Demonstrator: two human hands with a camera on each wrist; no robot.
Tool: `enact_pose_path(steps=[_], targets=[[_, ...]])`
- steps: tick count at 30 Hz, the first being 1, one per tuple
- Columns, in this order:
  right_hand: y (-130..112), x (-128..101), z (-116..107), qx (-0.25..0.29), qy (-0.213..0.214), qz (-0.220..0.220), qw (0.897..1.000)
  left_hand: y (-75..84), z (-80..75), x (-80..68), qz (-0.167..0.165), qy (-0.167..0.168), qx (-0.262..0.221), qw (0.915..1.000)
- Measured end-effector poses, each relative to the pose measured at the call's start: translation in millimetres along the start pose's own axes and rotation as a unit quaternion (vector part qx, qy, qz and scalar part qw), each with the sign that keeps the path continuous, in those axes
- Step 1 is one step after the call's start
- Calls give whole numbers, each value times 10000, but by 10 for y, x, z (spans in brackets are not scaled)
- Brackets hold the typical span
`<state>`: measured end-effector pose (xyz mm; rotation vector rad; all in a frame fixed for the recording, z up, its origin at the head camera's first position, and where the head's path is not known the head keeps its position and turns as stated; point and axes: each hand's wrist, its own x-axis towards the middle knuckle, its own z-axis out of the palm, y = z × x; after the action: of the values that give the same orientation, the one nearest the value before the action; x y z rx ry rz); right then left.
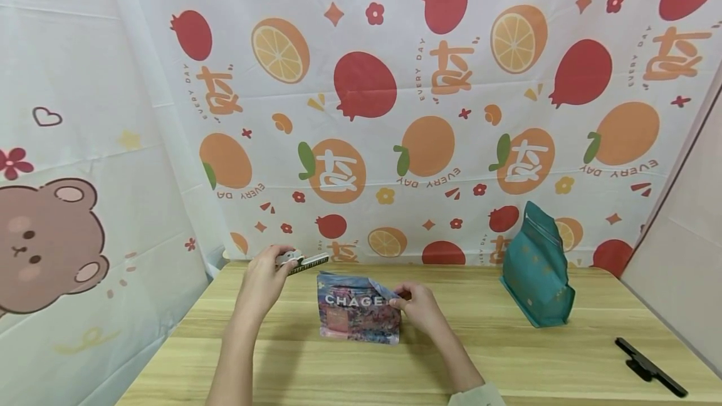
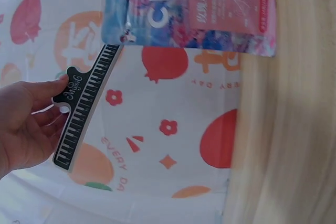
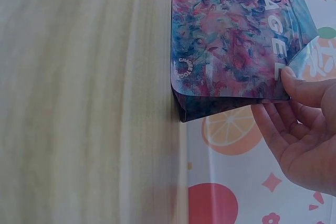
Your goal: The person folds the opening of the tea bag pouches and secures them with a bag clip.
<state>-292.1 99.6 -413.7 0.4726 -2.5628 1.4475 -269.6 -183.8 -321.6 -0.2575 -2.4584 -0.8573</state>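
Two hands are busy on my feed: my left hand [image 1: 264, 277] has thumb and fingers pinched on a black piano-key clip [image 1: 307, 262], raised just left of the pouch's top. My right hand [image 1: 418, 307] pinches the folded top corner of the colourful pouch [image 1: 358, 315], which stands mid-table [image 1: 507, 362], well apart from a teal bag [image 1: 536, 274] and a black clip [image 1: 650, 367].

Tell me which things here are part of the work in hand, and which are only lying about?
In use:
- colourful pouch, pinched by the right hand
- piano-key clip, held by the left hand

Lying about:
- green bag, standing on the table
- black clip
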Motion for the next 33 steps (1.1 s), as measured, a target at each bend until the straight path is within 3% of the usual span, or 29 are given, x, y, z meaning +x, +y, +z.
enact_pose_path(steps=[7,14,25,33], targets=[[0,-3,-1,8,-1,-1,10000,156,-18,14,238,154,-102,9995],[-2,-1,-4,-48,18,-78,10000,293,5,-1,341,46,-175,9993],[17,-6,6,-72,21,-108,9999,408,98,-20,415,-106,-700,9966],[10,7,6,-110,45,-83,9999,457,136,-21,578,-95,-799,9951]])
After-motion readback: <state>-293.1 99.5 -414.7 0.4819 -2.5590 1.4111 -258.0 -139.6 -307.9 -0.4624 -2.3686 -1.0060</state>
